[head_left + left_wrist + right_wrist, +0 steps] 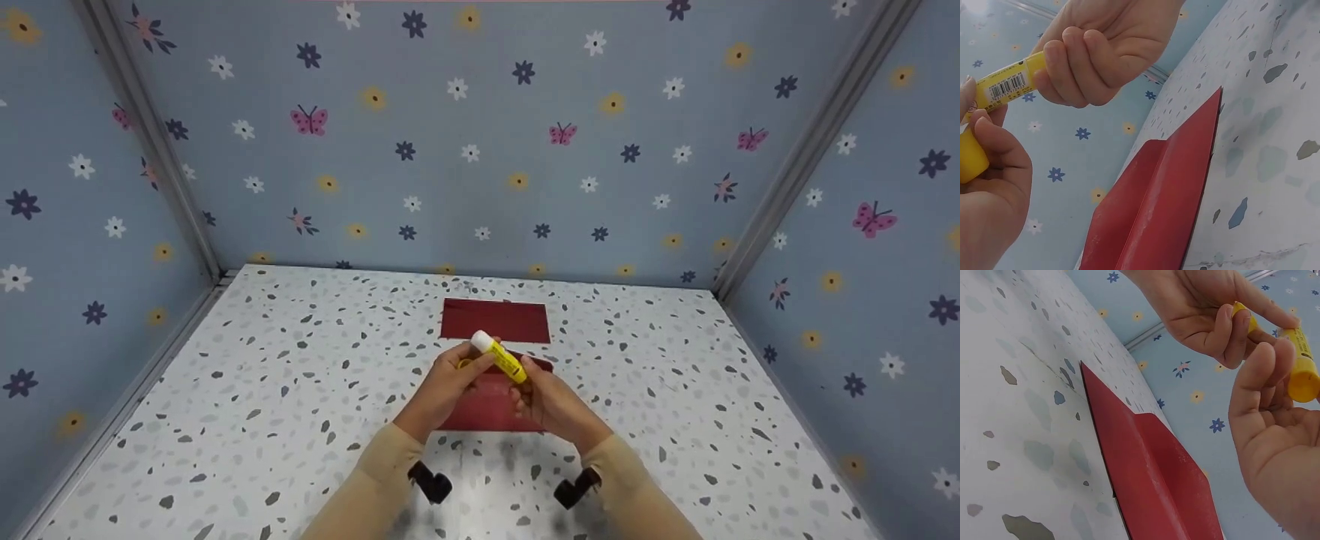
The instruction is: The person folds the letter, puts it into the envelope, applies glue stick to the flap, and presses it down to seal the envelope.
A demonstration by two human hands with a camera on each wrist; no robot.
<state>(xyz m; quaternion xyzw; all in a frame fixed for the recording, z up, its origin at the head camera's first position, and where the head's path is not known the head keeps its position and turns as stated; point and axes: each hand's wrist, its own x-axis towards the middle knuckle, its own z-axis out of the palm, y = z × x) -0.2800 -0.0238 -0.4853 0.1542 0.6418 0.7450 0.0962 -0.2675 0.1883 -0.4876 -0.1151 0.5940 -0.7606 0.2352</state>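
A yellow glue stick [507, 364] with a white end is tilted between both hands, over a red sheet. My right hand [553, 401] grips its lower end, thumb along the tube; in the right wrist view the yellow base [1303, 386] shows. My left hand [448, 384] holds a yellow cap [1246, 317] in its curled fingers, while its thumb and forefinger are at the tube near the white end. A barcode label [1007, 86] faces the left wrist camera. Below the hands lies the creased red sheet [487, 409], part of it raised off the table.
Behind the hands a flat red rectangle [495, 321] lies on the speckled white table [300, 390]. Blue flowered panels [480, 135] stand at the back and both sides, with grey metal posts [817, 142] at the corners.
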